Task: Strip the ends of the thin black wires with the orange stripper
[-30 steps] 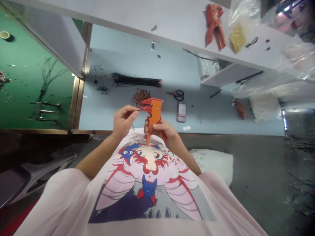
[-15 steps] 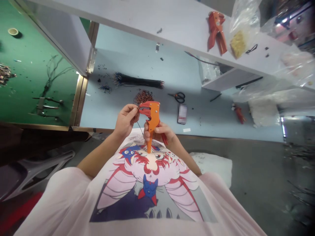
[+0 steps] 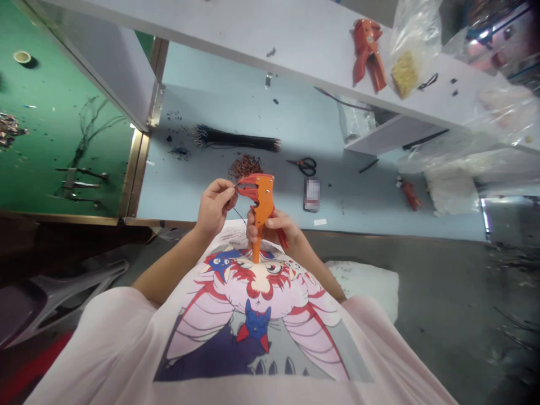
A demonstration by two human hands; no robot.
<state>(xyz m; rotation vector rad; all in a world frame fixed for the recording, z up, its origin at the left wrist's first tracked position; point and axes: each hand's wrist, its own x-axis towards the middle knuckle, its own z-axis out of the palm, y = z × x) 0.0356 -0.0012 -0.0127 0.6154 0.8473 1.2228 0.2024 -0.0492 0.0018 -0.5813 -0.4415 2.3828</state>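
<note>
Just above the front edge of the pale blue desk point(image 3: 236, 101), the left hand point(image 3: 214, 209) pinches a thin black wire point(image 3: 239, 215) at the jaws of an orange plastic wire stripper point(image 3: 262, 202), whose upright handle the right hand point(image 3: 272, 229) grips firmly.

We wear a loose, pale pink T-shirt point(image 3: 97, 349) with short sleeves and a large chest print point(image 3: 257, 304): a pink-winged cartoon creature with red markings, and a blue cat point(image 3: 257, 325) below, on grey and dark purple. Our forearm point(image 3: 169, 267), left hand point(image 3: 214, 209) and right hand point(image 3: 274, 228) are bare.
</note>
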